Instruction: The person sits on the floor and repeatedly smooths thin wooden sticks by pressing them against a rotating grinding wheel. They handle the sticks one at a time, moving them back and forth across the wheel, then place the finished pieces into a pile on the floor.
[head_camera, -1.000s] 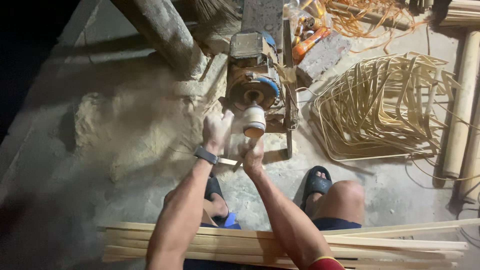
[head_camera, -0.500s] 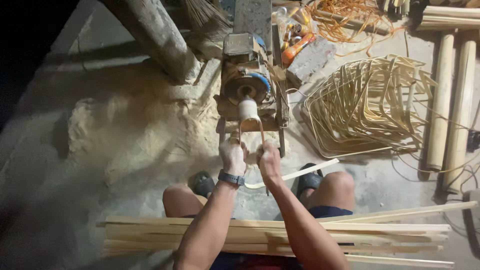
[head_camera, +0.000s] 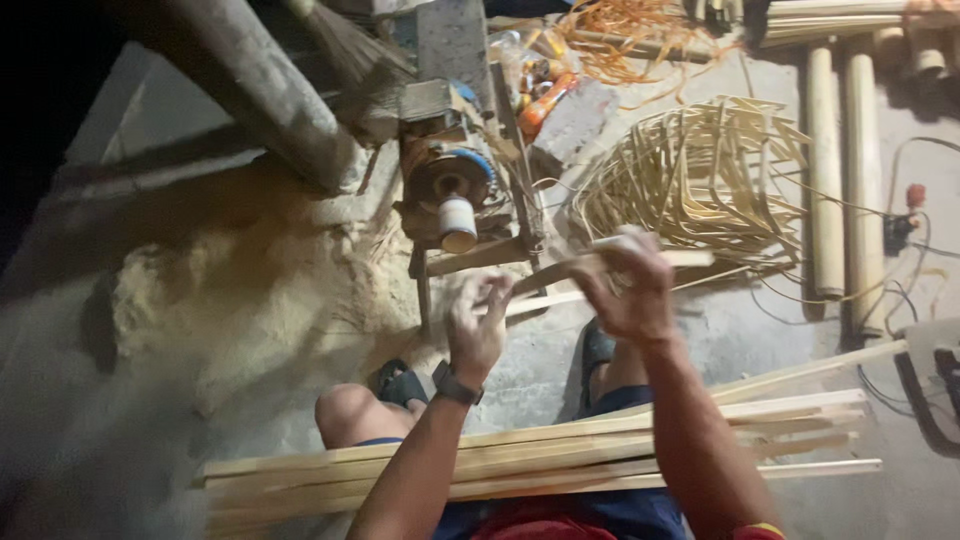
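Both hands' grips closed on a bamboo strip, left hand, right hand, lying left-right

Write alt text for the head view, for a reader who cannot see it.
Seated person's left hand and right hand hold a thin bamboo strip, blurred, in front of a small motor with a sanding drum. Cut bamboo slats lie across the lap; sawdust lies left, curled strips right.
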